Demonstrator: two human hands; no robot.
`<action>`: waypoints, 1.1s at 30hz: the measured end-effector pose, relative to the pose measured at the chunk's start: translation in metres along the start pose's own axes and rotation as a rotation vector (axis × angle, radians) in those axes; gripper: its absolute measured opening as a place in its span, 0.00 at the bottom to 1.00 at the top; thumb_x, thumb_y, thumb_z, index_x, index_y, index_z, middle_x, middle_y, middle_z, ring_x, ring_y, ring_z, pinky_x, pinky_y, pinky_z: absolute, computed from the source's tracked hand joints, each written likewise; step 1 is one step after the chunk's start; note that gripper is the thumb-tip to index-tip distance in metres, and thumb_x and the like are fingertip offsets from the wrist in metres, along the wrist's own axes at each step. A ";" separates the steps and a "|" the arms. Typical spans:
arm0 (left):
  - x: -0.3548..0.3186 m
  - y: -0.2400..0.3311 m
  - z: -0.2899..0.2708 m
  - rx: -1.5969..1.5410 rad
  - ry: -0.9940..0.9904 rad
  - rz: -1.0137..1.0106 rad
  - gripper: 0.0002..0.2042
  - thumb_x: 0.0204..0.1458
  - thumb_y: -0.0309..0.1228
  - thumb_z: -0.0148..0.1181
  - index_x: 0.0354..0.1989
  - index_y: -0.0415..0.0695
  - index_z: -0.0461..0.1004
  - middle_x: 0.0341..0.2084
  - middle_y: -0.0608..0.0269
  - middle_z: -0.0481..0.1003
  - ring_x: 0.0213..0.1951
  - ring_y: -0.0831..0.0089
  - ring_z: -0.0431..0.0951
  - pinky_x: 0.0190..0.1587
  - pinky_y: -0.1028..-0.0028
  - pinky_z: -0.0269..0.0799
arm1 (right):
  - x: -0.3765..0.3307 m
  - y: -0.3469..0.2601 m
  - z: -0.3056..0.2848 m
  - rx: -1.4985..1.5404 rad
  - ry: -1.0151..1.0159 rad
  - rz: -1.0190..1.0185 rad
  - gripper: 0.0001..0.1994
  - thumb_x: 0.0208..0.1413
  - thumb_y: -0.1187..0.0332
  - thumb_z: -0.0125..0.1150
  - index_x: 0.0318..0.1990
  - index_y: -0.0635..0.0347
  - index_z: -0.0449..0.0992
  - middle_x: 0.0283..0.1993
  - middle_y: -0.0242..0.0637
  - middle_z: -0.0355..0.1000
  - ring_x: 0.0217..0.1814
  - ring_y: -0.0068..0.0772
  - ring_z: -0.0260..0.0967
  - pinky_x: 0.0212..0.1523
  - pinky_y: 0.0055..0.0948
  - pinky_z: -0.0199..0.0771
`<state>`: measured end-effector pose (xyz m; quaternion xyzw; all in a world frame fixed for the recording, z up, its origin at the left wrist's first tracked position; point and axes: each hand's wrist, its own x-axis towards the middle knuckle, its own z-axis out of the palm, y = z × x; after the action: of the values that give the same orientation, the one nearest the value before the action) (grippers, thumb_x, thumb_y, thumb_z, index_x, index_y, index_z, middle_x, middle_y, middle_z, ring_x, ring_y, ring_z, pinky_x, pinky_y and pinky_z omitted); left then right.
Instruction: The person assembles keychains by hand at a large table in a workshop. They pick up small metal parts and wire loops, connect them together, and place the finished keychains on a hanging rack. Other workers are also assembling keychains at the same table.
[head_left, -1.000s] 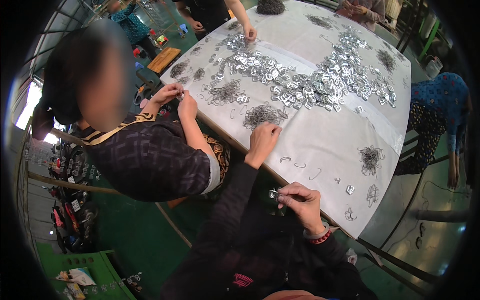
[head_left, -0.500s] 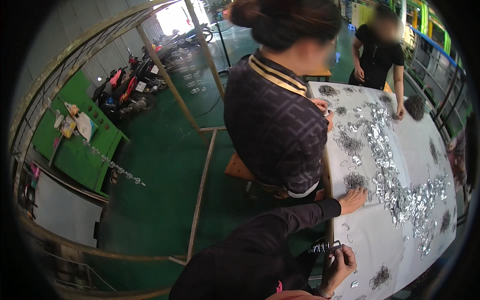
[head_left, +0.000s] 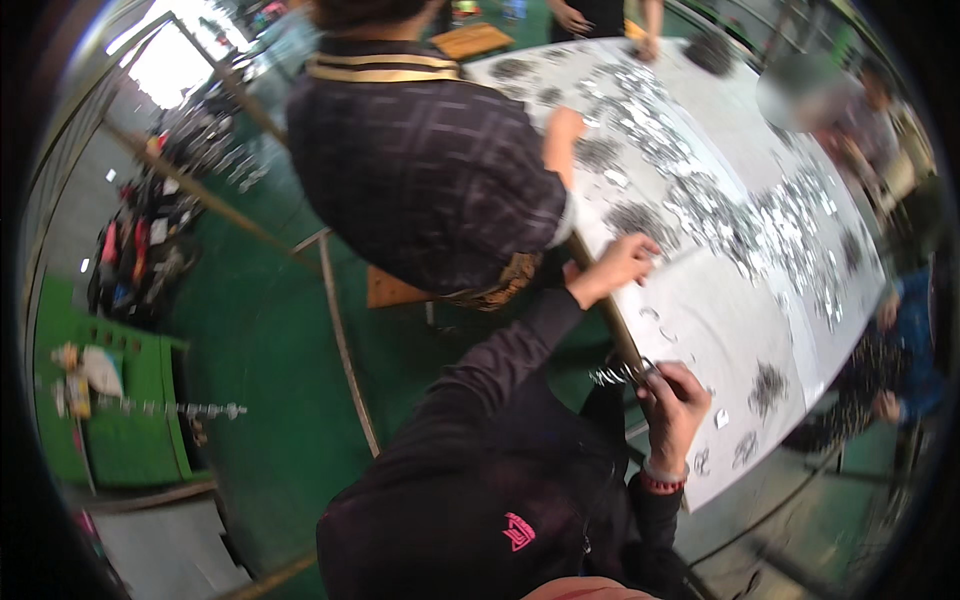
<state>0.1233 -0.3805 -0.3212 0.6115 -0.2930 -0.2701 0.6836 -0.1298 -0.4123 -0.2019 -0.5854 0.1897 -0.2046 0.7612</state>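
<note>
Right hand pinching metal piece at table's near edge, shiny chain trailing toward nine o'clock. Left hand curled, grip unclear, beside wire-hook pile toward one o'clock. Pale-topped table; silver buckles at left hand's two o'clock. Green floor, nine o'clock. Co-worker at ten, hiding part of table edge; wooden stool and motorcycles, nine.

A black long-sleeved jacket bears a pink emblem; behind the right hand sit a pale band and (just below) a red beaded bracelet.
</note>
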 end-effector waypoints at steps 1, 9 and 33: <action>-0.011 0.014 -0.002 -0.007 -0.001 0.007 0.09 0.52 0.21 0.56 0.41 0.32 0.73 0.26 0.60 0.76 0.24 0.78 0.76 0.27 0.77 0.75 | 0.000 0.002 0.001 0.014 -0.008 0.010 0.05 0.50 0.85 0.60 0.35 0.73 0.78 0.33 0.40 0.73 0.28 0.26 0.71 0.31 0.21 0.72; -0.056 0.101 0.007 0.111 -0.003 -0.116 0.07 0.52 0.25 0.61 0.34 0.32 0.77 0.23 0.63 0.78 0.26 0.80 0.77 0.30 0.79 0.75 | 0.003 0.006 0.005 0.027 -0.014 0.023 0.07 0.49 0.85 0.61 0.37 0.72 0.80 0.34 0.38 0.75 0.31 0.25 0.72 0.35 0.21 0.74; -0.134 0.114 0.052 0.278 0.070 0.274 0.04 0.55 0.21 0.59 0.36 0.36 0.70 0.35 0.55 0.77 0.37 0.67 0.78 0.41 0.72 0.73 | 0.045 0.012 -0.020 -0.119 -0.129 -0.227 0.06 0.54 0.79 0.62 0.39 0.68 0.78 0.40 0.36 0.75 0.37 0.20 0.72 0.37 0.21 0.74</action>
<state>-0.0049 -0.3058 -0.2126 0.6634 -0.3840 -0.1097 0.6327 -0.1013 -0.4500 -0.2205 -0.6592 0.0849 -0.2397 0.7077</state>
